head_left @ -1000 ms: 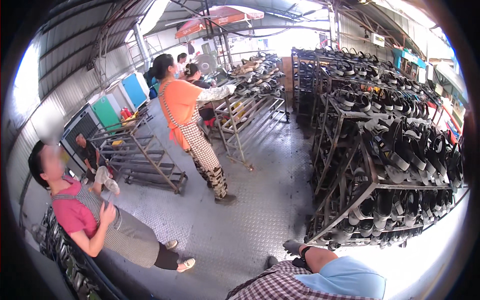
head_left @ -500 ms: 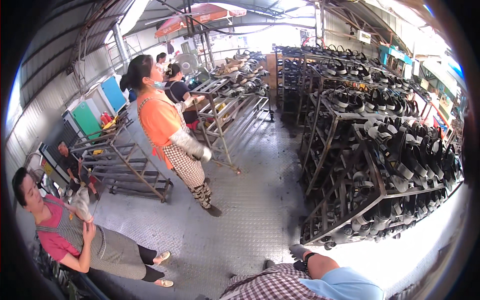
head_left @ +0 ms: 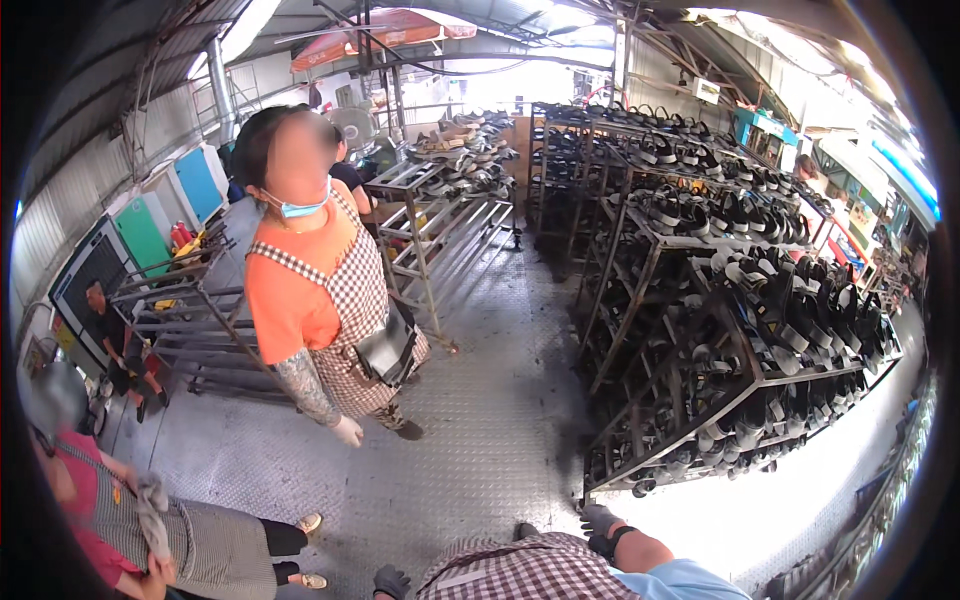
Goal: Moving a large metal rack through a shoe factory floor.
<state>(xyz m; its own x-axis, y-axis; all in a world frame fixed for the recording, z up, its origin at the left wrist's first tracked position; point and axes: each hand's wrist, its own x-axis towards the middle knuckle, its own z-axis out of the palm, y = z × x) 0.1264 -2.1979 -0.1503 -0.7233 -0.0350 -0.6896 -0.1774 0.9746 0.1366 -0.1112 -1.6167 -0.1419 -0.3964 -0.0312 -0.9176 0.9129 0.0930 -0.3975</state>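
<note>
My right hand (head_left: 600,519), in a grey glove with a dark band at the wrist, reaches out near the lower front corner of the metal shoe rack (head_left: 668,446). Its fingers look stretched out, and I see nothing in them; whether they touch the frame I cannot tell. At the lower edge, my left hand (head_left: 392,580) shows in a dark glove, fingers apart, beside my checkered apron (head_left: 530,572). Black sandals (head_left: 800,315) fill the rack's tiers.
A person in orange with a checkered apron (head_left: 325,290) stands ahead on the left. Another person in pink (head_left: 90,490) holds a grey cloth (head_left: 153,515) at lower left. Bare metal racks (head_left: 215,340) stand behind them; a shoe-laden rack (head_left: 465,150) is farther back.
The person in orange has turned toward me and lowered an arm. My left hand has come into view at the bottom. The whole scene has shifted slightly left.
</note>
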